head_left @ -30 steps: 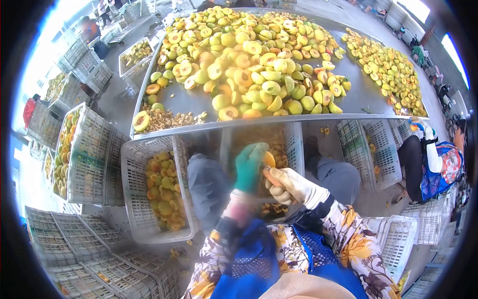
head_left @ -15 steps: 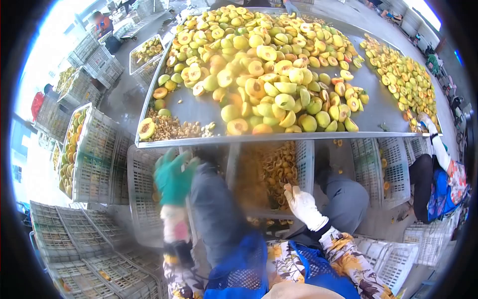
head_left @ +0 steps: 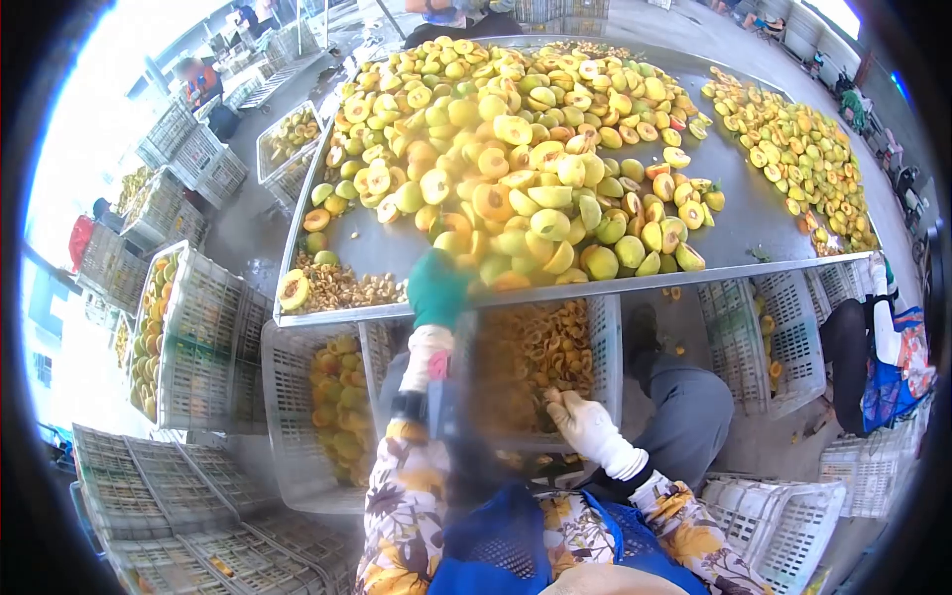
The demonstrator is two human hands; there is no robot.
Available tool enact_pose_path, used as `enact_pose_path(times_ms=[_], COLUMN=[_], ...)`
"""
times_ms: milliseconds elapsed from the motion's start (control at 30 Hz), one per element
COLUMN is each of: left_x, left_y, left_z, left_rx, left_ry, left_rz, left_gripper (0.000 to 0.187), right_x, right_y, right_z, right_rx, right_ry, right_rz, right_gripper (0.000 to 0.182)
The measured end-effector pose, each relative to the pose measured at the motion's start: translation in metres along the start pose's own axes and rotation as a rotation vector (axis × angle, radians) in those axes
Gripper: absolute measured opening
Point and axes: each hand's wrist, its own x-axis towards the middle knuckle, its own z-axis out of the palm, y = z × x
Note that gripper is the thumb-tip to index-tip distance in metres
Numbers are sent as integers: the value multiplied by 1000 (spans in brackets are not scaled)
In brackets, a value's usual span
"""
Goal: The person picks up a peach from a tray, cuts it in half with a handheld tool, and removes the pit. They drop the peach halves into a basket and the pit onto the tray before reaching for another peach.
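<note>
My left hand [head_left: 438, 290], in a green glove over a white cuff, is at the near edge of the metal table [head_left: 635, 285], beside the pile of halved yellow-green fruit [head_left: 550, 224]. Motion smears its fingers. Below the edge, my right hand [head_left: 585, 426] wears a white glove, its thumb and fingers pinched together. What it grips, if anything, is too small to name. It is over a crate of brown-orange pieces [head_left: 560, 349]. Pale pits [head_left: 347, 286] lie at the table's near left corner.
A crate of fruit [head_left: 340, 407] stands left of my legs. Stacked crates [head_left: 213, 337] are at the left, with more crates [head_left: 764, 337] at the right. A co-worker in a blue apron [head_left: 890, 372] sits at the far right. Another person [head_left: 203, 84] is at the back left.
My left hand has moved right and up to the table's edge, uncovering the crate of fruit. My right hand has shifted slightly left and down. The view has tilted a little.
</note>
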Motion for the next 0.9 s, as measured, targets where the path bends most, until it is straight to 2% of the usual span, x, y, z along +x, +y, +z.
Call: enact_pose_path(times_ms=[67, 133, 167, 267, 300, 400, 433, 500, 567, 800, 900], left_x=[-12, -47, -53, -77, -88, -113, -123, -128, -138, -142, -143], left_y=[-7, 49, 40, 46, 47, 55, 66, 64, 77, 68, 67], left_z=[-9, -35, -31, -29, -23, -25, -19, -21, -25, -29, -31], left_rx=[-628, -1165, -1389, -1512, -1451, -1252, -1320, -1046, -1141, -715, -489], left_ry=[-27, -101, -148, -214, -173, -356, -287, -297, -280, -186, -209], left_rz=[-111, -280, -330, -310, -256, -257, -348, -155, -358, -290, -251], left_gripper=[26, 14, 17, 34, 40, 51, 53, 51, 47, 50, 49], right_x=[-1, -2, 1, 15, 19, 24, 27, 30, 34, 34, 34], right_y=[4, 9, 6, -23, -39, -74, -82, -96, -97, -99, -80], right_z=[-11, -21, -23, -44, -51, -63, -61, -55, -49, -41, -33], right_rx=[-2, 31, 40, 199, 277, 87, -12, -207, -296, -312, -179], right_ry=[46, 27, 23, 55, 73, 31, 52, 92, 71, -45, -65], right_rz=[96, 96, 89, 144, 181, -135, -226, -412, -353, -242, -407], right_gripper=[30, 30, 29, 26, 25, 21, 19, 16, 15, 15, 14])
